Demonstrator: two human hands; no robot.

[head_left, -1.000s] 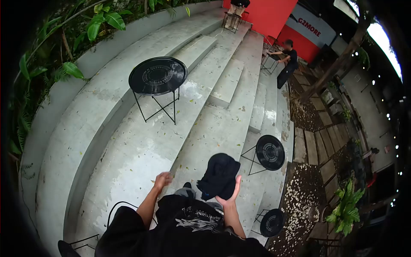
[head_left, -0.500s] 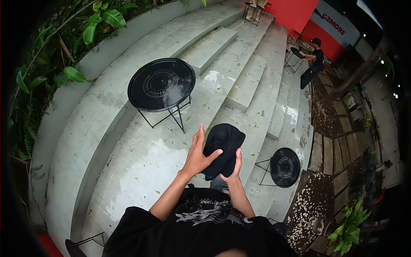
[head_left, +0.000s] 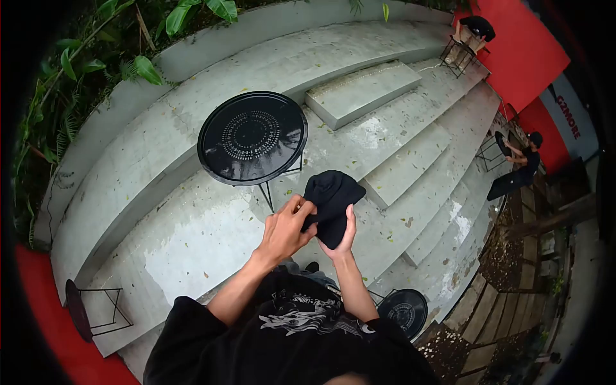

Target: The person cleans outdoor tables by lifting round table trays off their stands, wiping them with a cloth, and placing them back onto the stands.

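Observation:
A folded black cloth point(head_left: 333, 202) is held up in front of my chest between both hands. My left hand point(head_left: 287, 230) has its fingers curled and pinches the cloth's left edge. My right hand point(head_left: 342, 237) grips the lower right side, thumb upright along it and the other fingers partly hidden beneath. Just beyond the hands stands a round black tray table point(head_left: 256, 138) on thin folding legs, with a ring of pale dots and wet-looking shine on its top.
Curved concrete steps point(head_left: 410, 154) descend to the right. Another black tray table point(head_left: 403, 313) stands lower right, a third point(head_left: 78, 310) at far left. Two people work at tables: one point(head_left: 478, 32) at the top, one point(head_left: 523, 163) at right. Plants point(head_left: 147, 69) border the upper left.
My left hand has gone from flat, extended fingers to a curled pinch on the cloth. The view has swung, so the tables and people appear shifted.

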